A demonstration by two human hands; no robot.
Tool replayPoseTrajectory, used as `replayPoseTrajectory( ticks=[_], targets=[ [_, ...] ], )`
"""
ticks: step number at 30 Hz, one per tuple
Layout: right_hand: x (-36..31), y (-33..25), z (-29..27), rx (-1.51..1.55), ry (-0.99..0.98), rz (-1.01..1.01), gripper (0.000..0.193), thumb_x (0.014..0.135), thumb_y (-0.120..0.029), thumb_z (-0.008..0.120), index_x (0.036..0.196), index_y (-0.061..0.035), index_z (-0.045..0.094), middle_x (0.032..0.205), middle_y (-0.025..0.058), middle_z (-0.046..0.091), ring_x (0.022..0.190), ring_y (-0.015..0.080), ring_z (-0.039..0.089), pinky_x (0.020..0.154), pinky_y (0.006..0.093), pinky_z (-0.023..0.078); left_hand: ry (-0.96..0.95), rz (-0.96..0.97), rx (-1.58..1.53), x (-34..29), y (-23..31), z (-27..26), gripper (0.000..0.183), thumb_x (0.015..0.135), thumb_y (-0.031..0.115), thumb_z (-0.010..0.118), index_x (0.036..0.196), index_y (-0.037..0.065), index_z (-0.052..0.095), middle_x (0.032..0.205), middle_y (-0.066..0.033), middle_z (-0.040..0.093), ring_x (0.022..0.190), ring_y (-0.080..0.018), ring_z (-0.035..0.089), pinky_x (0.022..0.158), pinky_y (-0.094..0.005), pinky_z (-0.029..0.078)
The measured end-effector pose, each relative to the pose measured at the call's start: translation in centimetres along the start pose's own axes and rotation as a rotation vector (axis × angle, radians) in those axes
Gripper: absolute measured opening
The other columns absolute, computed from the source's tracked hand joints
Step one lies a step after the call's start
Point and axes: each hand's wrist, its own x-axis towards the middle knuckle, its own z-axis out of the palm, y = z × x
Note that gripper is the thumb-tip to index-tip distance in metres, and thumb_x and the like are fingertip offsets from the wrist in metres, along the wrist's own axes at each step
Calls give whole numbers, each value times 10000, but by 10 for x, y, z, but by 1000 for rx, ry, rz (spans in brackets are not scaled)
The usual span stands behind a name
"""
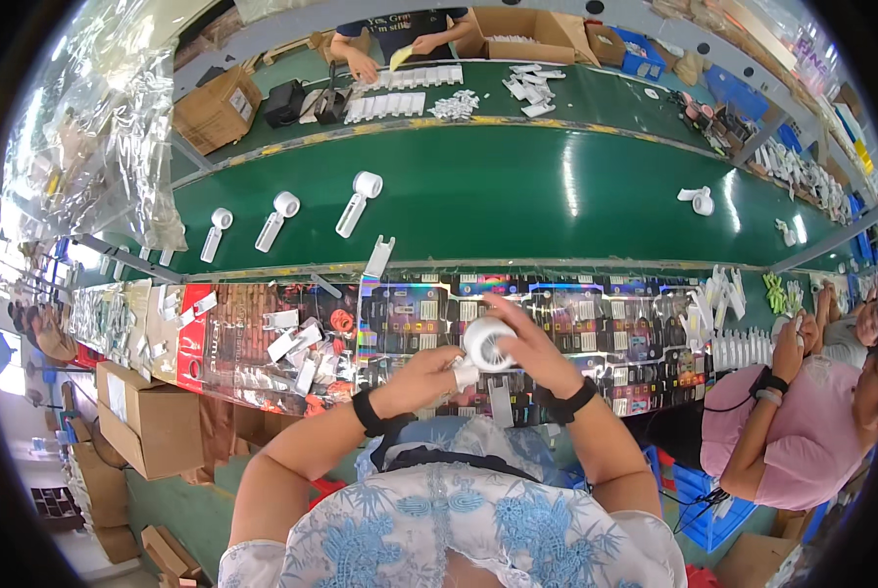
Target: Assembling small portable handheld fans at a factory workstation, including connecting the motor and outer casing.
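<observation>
Both hands meet over the near edge of the workbench (263,343), closed on one small white fan (486,345). The right hand (529,345) wraps over the round head from the right side, fingers curled across its top. The left hand (427,375) pinches the fan's handle just below the head, so the two hands are almost touching.

Under them the bench is covered with shiny printed packaging cards (596,328). To the left on the same bench lies a heap of small white parts (297,345). At the bench's right end a row of white handles (738,348) stands upright.

Beyond the bench's far edge runs a green conveyor belt (517,196). Three more white fans (358,201) lie on its left part, well apart from the hands, and one lies toward its right end.

At the right a person in a pink shirt (802,412) sits beside the bench. Another person (400,39) works across the belt at the far side.
</observation>
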Motion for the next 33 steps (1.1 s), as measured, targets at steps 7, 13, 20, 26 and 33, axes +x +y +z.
replayPoseTrajectory(
  ticks=[7,13,20,26,33],
  targets=[
    [-60,117,11,-1159,88,692,592,747,-466,632,1107,-26,465,862,214,600,855,377,597,720,423,481,258,121,-538,18,-10,-18,236,861,180,551,1033,33,620,946,-66,665,758,-98,612,620,-205,475],
    [-70,172,-5,-859,378,291,462,696,-315,680,1005,-4,536,960,221,573,909,369,564,748,425,469,258,122,-545,20,-11,-16,245,881,197,538,1056,33,587,1042,-75,631,875,-155,627,709,-276,526],
    [-23,38,4,-395,502,-93,343,823,-190,583,1115,-22,519,982,162,569,877,314,556,743,359,457,352,277,-653,28,-8,-6,257,881,157,550,1088,8,577,1091,-72,606,999,-162,583,836,-316,496],
    [-2,-21,50,-1003,472,-473,515,707,-232,705,1167,-76,532,1068,92,575,921,271,565,787,350,456,419,363,-590,27,-4,3,279,869,83,541,1137,6,551,1115,-81,589,1015,-175,573,865,-311,469],
    [3,-23,55,-1157,478,-516,545,667,-221,729,1161,-75,550,1134,79,558,844,255,550,727,347,460,391,427,-630,21,-5,2,307,867,51,531,1170,6,513,1147,-80,564,1025,-166,557,857,-287,458]
  ],
)
